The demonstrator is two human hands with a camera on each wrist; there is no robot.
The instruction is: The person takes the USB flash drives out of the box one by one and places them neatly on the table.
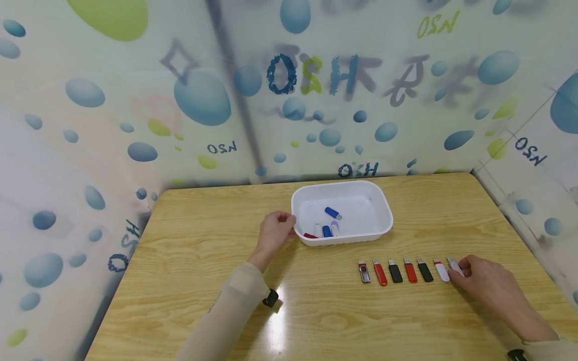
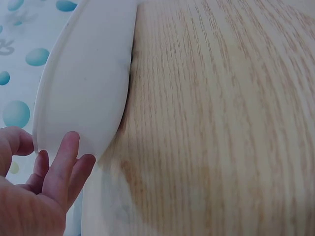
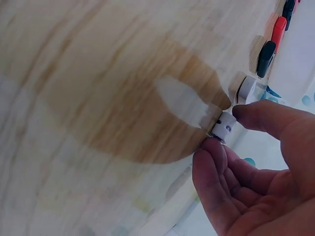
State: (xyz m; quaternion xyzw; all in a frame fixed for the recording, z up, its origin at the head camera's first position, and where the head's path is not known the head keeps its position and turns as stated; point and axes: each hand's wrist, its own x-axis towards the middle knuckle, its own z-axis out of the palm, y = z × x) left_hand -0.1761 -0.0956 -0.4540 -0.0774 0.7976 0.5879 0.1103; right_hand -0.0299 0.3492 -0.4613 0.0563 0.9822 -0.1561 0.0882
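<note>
Here at the right of the frame, the right hand pinches a pale, flat USB stick with a metal plug between thumb and fingers, last in line on the light wood-grained table; its long axis slants from upper left to lower right, plug aimed up the frame and a little left. Over at centre, the left hand has thumb and fingers pinched on the left rim of a white, round-cornered tray. The right wrist view adds what the head view misses: small dark marks on the held stick's near end. The left wrist view gives us fingertips against the tray's outer wall; only the head view looks inside. Count the row, seven, all plugs up: one silver-and-red swivel stick, two red sticks, two black sticks, one white stick, and the pale one in hand. Five more in the tray: two blue sticks, one plain white, one white-and-lavender, one red, the upper blue one's plug pointing lower right.
</note>
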